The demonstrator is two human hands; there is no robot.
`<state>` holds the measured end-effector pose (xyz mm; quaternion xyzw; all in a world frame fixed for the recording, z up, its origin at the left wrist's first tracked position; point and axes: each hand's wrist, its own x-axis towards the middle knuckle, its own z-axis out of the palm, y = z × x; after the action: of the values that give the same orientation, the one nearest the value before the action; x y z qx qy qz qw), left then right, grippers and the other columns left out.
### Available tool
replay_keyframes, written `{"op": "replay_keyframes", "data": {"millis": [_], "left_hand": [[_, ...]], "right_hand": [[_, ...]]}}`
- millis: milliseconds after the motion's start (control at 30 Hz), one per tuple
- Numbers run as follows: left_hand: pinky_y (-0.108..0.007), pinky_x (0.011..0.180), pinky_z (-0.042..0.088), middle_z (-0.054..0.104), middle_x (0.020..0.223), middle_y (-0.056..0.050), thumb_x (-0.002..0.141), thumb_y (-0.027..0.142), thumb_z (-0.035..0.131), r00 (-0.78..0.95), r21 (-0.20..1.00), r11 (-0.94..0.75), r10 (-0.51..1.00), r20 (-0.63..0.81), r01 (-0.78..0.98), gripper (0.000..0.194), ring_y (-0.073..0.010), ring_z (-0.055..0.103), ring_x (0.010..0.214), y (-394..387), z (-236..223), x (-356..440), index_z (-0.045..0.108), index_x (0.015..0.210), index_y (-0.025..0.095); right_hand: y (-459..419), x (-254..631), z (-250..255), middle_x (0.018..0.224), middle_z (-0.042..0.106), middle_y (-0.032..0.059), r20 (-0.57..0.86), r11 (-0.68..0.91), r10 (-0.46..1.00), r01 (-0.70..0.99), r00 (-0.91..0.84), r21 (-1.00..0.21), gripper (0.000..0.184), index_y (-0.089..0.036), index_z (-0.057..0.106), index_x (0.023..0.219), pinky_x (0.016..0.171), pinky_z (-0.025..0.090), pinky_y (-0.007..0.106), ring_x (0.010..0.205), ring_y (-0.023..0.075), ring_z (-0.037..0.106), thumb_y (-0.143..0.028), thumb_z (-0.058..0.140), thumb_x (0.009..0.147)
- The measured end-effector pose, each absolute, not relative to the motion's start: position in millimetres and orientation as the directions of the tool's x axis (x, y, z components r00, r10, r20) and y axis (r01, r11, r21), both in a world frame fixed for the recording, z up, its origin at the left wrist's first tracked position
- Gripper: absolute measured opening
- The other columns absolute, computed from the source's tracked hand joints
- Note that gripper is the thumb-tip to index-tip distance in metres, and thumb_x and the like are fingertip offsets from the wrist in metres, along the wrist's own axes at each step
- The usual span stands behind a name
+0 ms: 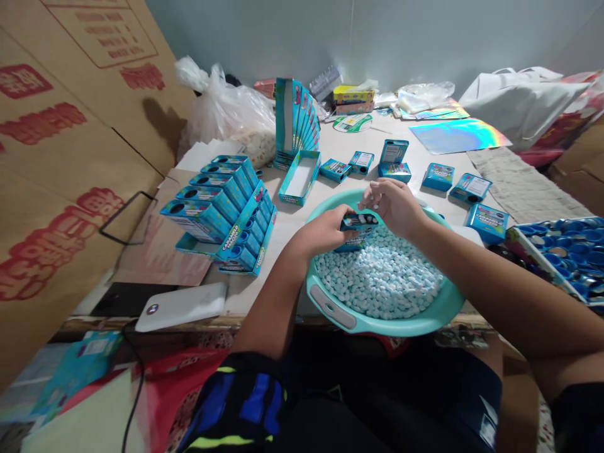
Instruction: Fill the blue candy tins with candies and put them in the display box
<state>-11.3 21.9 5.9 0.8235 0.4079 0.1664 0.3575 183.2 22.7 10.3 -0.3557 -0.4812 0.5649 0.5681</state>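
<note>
basin [401, 326]: smooth plstc | pellets [387, 280]: matt | sheet [457, 135]: glossy | carton [89, 148]: matt cardbd

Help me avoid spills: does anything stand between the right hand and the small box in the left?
Nothing visible does. The right hand hovers beside the small box, whose opening shows white pieces; the left hand grips it from the other side, over the bowl.
</note>
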Motion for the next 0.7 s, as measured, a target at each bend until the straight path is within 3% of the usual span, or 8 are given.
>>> {"op": "replay_keyframes", "data": {"millis": [200,333,700], "left_hand": [[-0.046,0.104,0.053,0.072,0.132,-0.015,0.093,0.028,0.068,0.612,0.724,-0.426,0.791,0.007,0.542,0.043,-0.0332,0.068,0.121,22.4,4.5,-11.3,0.061,0.133,0.015],[-0.047,0.113,0.049,0.068,0.141,-0.016,0.096,0.027,0.064,0.614,0.725,-0.440,0.789,0.031,0.529,0.045,-0.0333,0.063,0.131,23.7,4.2,-11.5,0.057,0.138,0.015],[-0.045,0.111,0.050,0.069,0.137,-0.017,0.094,0.027,0.065,0.590,0.760,-0.401,0.807,0.029,0.511,0.043,-0.0331,0.064,0.129,22.7,7.3,-12.2,0.059,0.134,0.013]], "right_hand": [[20.8,180.8,13.2,0.068,0.055,0.0011,0.198,0.164,0.976,-0.288,-0.093,-0.943,0.031,-0.024,0.056,0.054,0.088,0.059,0.043,0.072,0.0165,0.059,-0.037,0.072,0.077],[19.9,180.2,13.3,0.072,0.061,0.0030,0.189,0.151,0.974,-0.256,-0.129,-0.955,0.025,-0.024,0.061,0.059,0.093,0.058,0.045,0.080,0.0200,0.065,-0.038,0.071,0.077],[21.3,183.0,11.5,0.080,0.074,0.0064,0.233,0.204,0.961,-0.182,-0.152,-0.962,0.024,-0.024,0.067,0.068,0.100,0.054,0.046,0.094,0.0244,0.072,-0.040,0.065,0.084]]}}
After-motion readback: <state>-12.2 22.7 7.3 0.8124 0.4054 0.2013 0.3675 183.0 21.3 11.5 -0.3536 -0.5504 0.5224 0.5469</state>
